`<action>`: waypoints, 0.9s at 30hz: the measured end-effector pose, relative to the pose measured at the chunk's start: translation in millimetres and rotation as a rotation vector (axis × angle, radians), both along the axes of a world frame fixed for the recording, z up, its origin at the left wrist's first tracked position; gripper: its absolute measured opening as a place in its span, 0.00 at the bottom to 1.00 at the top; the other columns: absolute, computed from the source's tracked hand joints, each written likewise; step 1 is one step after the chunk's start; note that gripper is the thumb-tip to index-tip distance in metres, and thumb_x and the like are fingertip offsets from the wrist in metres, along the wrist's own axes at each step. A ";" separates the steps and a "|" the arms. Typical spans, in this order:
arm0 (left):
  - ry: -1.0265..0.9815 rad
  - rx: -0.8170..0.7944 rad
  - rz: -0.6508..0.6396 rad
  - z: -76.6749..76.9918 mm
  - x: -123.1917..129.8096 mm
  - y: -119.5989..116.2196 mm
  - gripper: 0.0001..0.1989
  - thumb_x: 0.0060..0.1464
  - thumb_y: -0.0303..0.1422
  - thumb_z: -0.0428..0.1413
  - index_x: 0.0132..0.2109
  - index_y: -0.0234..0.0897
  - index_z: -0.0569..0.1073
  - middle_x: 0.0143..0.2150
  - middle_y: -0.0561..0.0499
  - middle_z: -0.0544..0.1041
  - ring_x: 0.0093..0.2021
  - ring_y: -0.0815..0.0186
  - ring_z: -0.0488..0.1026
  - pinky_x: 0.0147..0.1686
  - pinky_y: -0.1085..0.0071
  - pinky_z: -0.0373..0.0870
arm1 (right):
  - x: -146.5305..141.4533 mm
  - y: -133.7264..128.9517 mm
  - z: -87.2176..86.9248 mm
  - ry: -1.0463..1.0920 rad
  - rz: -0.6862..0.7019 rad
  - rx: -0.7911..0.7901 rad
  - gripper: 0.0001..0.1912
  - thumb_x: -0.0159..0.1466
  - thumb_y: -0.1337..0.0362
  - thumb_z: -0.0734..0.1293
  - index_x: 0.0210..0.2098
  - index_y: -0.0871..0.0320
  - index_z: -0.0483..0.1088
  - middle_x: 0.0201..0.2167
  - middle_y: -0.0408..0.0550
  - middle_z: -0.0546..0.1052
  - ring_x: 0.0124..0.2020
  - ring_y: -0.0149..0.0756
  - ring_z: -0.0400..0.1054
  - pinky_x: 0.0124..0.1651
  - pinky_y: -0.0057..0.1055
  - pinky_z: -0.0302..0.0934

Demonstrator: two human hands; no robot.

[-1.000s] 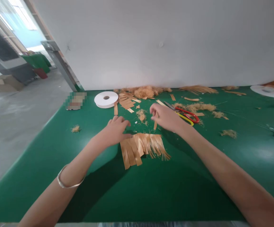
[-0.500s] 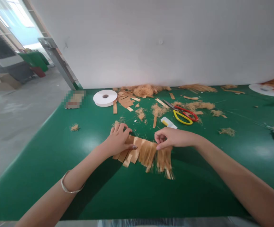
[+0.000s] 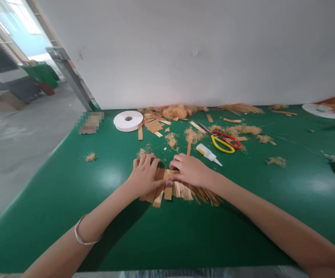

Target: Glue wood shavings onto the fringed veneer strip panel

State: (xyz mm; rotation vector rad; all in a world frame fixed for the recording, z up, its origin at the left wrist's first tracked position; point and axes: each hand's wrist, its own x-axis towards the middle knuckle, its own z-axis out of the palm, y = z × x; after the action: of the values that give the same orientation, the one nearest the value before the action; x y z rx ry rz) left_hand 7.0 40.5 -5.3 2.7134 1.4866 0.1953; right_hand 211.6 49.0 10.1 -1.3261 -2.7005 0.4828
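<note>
A tan strip piece [image 3: 158, 195] with flat tabs at its left and shredded fringe at its right lies on the green table [image 3: 144, 239]. My left hand [image 3: 146, 175] is closed on its left part, thumb on top, fingers along the upper edge. Close beside it, my right hand [image 3: 189, 170] grips the middle of the piece, fingertips near my left thumb. Part of the fringe is hidden under my right hand. Just beyond that hand lies a white glue bottle [image 3: 207, 153], its tip pointing right and toward me.
Red and yellow scissors [image 3: 224, 141] lie behind the bottle. A white tape roll [image 3: 128, 120] stands near the wall [image 3: 185, 58], with loose tan strips [image 3: 153, 123] and fibre clumps [image 3: 177, 111] beside it. Another white roll [image 3: 320, 110] is at the far right.
My right hand has moved left along the piece, close to my left hand. The fringe now spreads farther right beneath it, and the whole glue bottle shows.
</note>
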 end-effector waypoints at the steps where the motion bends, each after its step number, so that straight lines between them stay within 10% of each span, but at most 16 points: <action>1: -0.014 0.015 0.000 -1.9 0.7 -0.6 0.32 0.51 0.58 0.47 0.51 0.36 0.65 0.54 0.37 0.64 0.56 0.47 0.59 0.51 0.50 0.55 | -2.3 1.9 -3.2 0.006 0.010 -0.008 0.11 0.63 0.57 0.61 0.33 0.57 0.69 0.36 0.52 0.72 0.40 0.41 0.65 0.35 0.33 0.56; 13: -0.041 0.007 0.011 -4.2 4.0 -4.9 0.38 0.49 0.61 0.46 0.56 0.35 0.63 0.56 0.36 0.64 0.57 0.46 0.58 0.52 0.49 0.53 | 16.7 24.8 -10.5 0.164 -0.432 -0.013 0.16 0.66 0.56 0.55 0.30 0.56 0.67 0.27 0.47 0.73 0.29 0.36 0.64 0.28 0.31 0.50; 21: -0.037 0.008 0.003 -5.9 5.3 -6.6 0.36 0.48 0.59 0.49 0.55 0.36 0.64 0.53 0.38 0.66 0.55 0.48 0.60 0.51 0.52 0.56 | 1.8 13.3 -11.1 0.149 0.046 -0.037 0.14 0.60 0.52 0.65 0.35 0.57 0.70 0.39 0.52 0.70 0.44 0.43 0.60 0.44 0.37 0.56; 27: -0.023 -0.008 0.015 -4.5 5.6 -7.0 0.37 0.49 0.58 0.50 0.56 0.34 0.63 0.54 0.37 0.65 0.55 0.48 0.60 0.50 0.52 0.56 | -6.8 18.5 -23.1 0.167 -0.171 0.031 0.11 0.67 0.63 0.58 0.30 0.58 0.66 0.32 0.49 0.71 0.38 0.39 0.61 0.37 0.32 0.54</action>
State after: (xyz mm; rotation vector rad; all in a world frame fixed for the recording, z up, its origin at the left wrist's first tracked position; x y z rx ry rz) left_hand 12.7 33.5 -9.8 2.6846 1.4986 0.2202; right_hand 204.8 67.5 -13.0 -1.4242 -2.4270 0.5072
